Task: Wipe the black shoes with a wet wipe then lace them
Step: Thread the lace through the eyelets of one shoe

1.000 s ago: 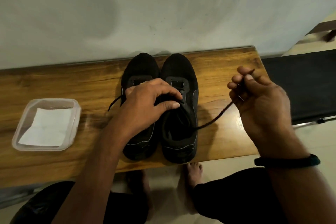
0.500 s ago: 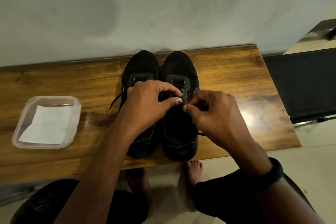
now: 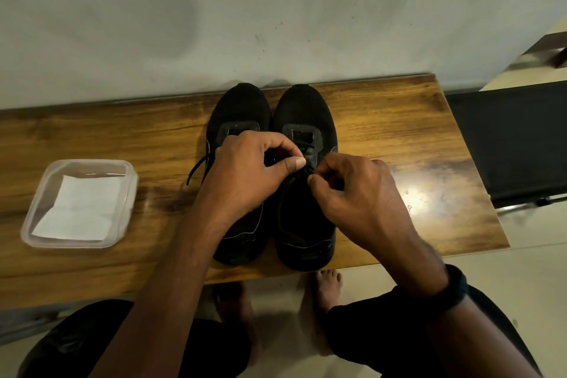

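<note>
Wooden worktop [image 3: 383, 120] against a pale wall [image 3: 276, 15] carries the black shoes, toes to the wall, side by side: left shoe [image 3: 237, 107], right shoe [image 3: 303, 110]. Left hand [image 3: 248, 172] reaches across the left shoe, grip narrow, thumb and forefinger pinching the lace [image 3: 302, 144] at the right shoe's eyelets. Right hand [image 3: 359, 190]: grip likewise narrow, pinching the same lace just beside. Clear container [image 3: 33, 224], well left of the shoes, holds a flat white wipe [image 3: 82, 209]. A loose lace end [image 3: 196, 167] trails off the left shoe.
</note>
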